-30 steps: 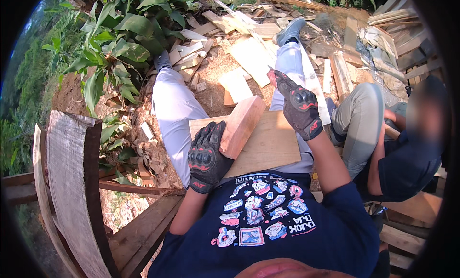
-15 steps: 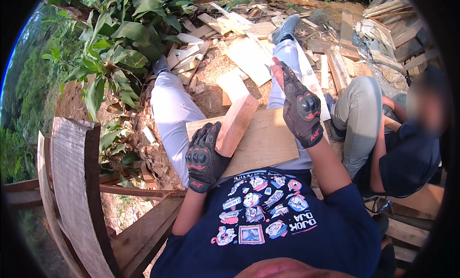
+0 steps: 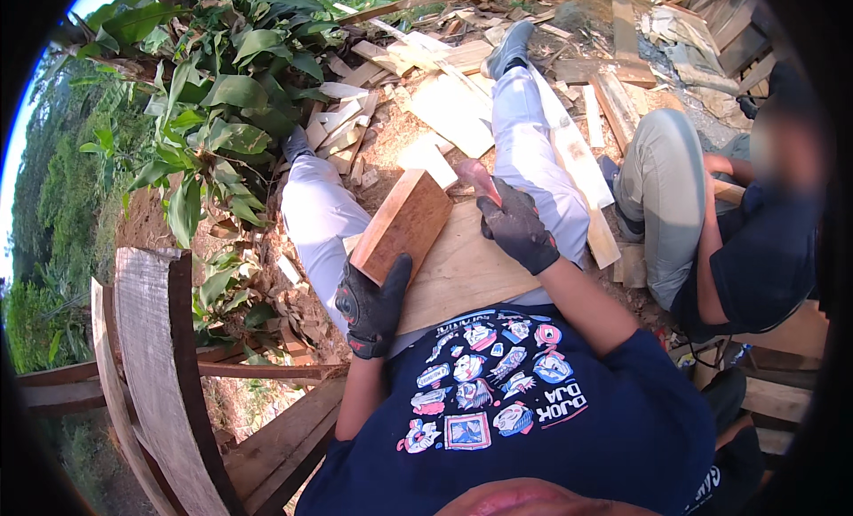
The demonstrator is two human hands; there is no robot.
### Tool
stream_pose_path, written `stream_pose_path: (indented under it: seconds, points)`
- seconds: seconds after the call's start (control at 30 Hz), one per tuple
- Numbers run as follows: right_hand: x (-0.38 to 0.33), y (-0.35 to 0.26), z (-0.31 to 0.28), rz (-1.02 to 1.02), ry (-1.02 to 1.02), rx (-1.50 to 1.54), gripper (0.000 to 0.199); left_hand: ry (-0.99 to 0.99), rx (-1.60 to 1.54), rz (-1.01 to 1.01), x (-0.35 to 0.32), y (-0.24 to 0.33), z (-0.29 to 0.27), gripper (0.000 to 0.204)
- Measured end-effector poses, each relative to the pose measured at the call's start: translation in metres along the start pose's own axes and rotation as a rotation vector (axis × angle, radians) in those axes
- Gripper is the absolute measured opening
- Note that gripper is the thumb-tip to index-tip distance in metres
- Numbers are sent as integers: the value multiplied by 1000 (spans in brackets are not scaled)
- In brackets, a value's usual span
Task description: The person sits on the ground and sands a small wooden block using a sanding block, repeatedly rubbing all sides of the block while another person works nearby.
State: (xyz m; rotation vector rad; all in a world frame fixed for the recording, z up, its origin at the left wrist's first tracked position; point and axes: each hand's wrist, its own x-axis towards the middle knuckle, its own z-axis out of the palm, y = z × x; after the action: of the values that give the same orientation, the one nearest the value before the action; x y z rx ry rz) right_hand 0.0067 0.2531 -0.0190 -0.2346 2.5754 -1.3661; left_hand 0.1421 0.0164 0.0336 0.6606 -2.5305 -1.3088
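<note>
My left hand (image 3: 369, 307), in a black glove, is closed around the lower end of a reddish-brown wooden block (image 3: 410, 221). The block is tilted, its upper end pointing away from me. A flat pale board (image 3: 462, 265) lies across my lap beneath it. To the right of the block, my right hand (image 3: 515, 227), also gloved, is closed on a reddish object (image 3: 478, 176) smeared by motion, its kind unclear. That object's far end is close to the block's upper right corner but looks apart from it.
Wood offcuts (image 3: 342, 125) and planks (image 3: 449, 116) litter the ground around my outstretched legs. A person (image 3: 755, 249) sits close on my right. Upright boards (image 3: 151, 338) stand at my left, below a leafy plant (image 3: 240, 89).
My left hand has turned the block, showing more of its broad side. My right hand has swung down and inward, bringing the reddish object from upright toward the block.
</note>
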Motion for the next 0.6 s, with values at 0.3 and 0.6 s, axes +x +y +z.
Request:
stream_pose_path:
  seconds: [0.3, 0.6]
  points:
    - [-15, -4, 27, -611, 197, -41, 56, 44, -126, 76, 6, -15, 0, 80]
    - [-9, 27, 40, -332, 142, -84, 38, -41, 344, 424, -2, 15, 11, 91]
